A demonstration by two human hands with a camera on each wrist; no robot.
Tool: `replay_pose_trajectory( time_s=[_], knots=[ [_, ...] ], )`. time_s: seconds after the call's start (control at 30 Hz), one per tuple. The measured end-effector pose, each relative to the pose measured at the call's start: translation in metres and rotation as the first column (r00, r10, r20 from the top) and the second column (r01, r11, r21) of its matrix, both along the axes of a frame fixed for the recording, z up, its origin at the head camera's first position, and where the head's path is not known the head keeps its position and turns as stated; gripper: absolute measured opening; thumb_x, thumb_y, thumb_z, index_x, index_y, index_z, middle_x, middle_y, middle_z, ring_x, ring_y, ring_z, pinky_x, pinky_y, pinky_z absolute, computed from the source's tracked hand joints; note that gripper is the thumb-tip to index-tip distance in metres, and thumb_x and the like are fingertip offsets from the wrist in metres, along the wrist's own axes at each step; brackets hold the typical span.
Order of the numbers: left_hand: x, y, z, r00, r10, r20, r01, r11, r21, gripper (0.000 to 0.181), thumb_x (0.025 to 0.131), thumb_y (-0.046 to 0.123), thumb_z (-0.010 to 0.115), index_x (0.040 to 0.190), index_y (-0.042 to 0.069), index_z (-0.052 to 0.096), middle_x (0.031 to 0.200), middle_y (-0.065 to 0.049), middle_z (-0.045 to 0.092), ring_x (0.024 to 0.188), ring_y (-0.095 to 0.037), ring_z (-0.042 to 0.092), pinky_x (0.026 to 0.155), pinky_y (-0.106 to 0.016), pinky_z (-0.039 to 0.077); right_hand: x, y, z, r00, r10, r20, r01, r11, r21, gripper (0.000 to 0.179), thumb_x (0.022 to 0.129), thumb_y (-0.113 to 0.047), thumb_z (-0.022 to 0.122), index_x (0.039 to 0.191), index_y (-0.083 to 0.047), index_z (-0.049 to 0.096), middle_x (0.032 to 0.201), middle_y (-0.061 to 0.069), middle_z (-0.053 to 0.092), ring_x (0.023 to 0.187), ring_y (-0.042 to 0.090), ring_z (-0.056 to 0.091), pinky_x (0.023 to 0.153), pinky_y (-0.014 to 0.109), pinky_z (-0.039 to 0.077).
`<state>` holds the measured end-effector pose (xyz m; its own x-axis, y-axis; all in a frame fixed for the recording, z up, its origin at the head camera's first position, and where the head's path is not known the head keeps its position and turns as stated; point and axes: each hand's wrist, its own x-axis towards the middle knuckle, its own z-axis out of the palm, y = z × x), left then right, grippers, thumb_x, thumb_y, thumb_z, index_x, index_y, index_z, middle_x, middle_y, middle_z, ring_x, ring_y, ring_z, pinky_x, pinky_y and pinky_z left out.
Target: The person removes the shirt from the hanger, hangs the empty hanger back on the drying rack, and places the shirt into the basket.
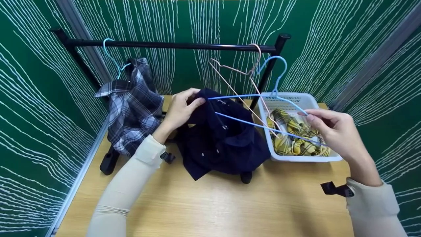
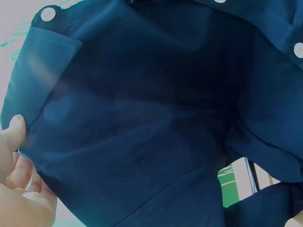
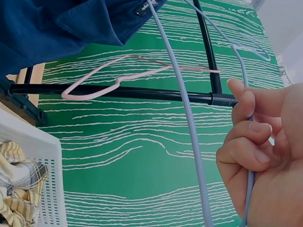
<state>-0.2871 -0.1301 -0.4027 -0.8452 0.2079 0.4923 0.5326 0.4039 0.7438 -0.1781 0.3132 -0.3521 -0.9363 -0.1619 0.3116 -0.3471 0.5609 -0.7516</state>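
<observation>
My left hand pinches the edge of a dark navy buttoned garment between thumb and fingers. In the left wrist view, the thumb lies on the cloth near a white button. My right hand grips one end of a blue hanger, its fingers curled round the wire in the right wrist view. The hanger's other end goes inside the navy garment's opening and is hidden there. Its hook points up, free of the rack.
A black rack spans the back. A grey plaid shirt hangs at its left on a light blue hanger; a bare pink hanger hangs at its right. A white basket holds yellow plaid cloth. The wooden table lies below.
</observation>
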Motion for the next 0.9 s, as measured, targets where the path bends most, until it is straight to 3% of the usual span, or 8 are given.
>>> replay_pose_trajectory(
  time_s=[0.43,0.6,0.73,0.9],
  knots=[
    [-0.006,-0.005,-0.015,0.997,0.065,0.041,-0.065,0.998,0.008,0.021,0.099,0.021,0.077,0.115,0.006,0.077,0.097,-0.004,0.074,0.09,-0.017,0.064,0.086,-0.038,0.049,0.007,0.011,0.004,0.999,-0.038,0.016,0.038,0.999,0.012,0.026,0.106,-0.015,0.067,0.127,-0.003,0.077,0.093,-0.009,0.069,0.059,0.013,0.045,0.049,0.025,0.037],
    [-0.008,-0.007,-0.025,0.992,0.117,0.048,-0.115,0.993,-0.041,0.022,0.099,0.023,0.077,0.116,0.008,0.077,0.093,-0.004,0.073,0.086,-0.016,0.064,0.084,-0.037,0.049,0.007,0.013,0.003,0.998,-0.055,0.016,0.055,0.998,-0.014,0.025,0.106,-0.012,0.066,0.127,-0.002,0.076,0.092,-0.011,0.069,0.066,0.011,0.051,0.052,0.023,0.039],
    [-0.007,-0.005,-0.033,0.992,0.114,0.055,-0.11,0.991,-0.074,0.023,0.099,0.023,0.077,0.117,0.009,0.077,0.095,-0.005,0.075,0.088,-0.018,0.066,0.087,-0.041,0.052,0.007,0.013,0.004,0.999,-0.054,0.004,0.054,0.998,-0.04,0.024,0.106,-0.01,0.065,0.126,-0.001,0.076,0.086,-0.008,0.067,0.064,0.01,0.05,0.05,0.027,0.035],
    [-0.005,-0.001,-0.043,0.994,0.099,0.051,-0.091,0.985,-0.148,0.023,0.099,0.022,0.077,0.12,0.011,0.077,0.099,-0.005,0.077,0.091,-0.022,0.069,0.087,-0.042,0.052,0.009,0.012,0.005,0.998,-0.063,0.002,0.063,0.998,-0.03,0.026,0.107,-0.014,0.065,0.127,-0.002,0.076,0.099,-0.012,0.071,0.07,0.009,0.055,0.051,0.025,0.037]
  ],
)
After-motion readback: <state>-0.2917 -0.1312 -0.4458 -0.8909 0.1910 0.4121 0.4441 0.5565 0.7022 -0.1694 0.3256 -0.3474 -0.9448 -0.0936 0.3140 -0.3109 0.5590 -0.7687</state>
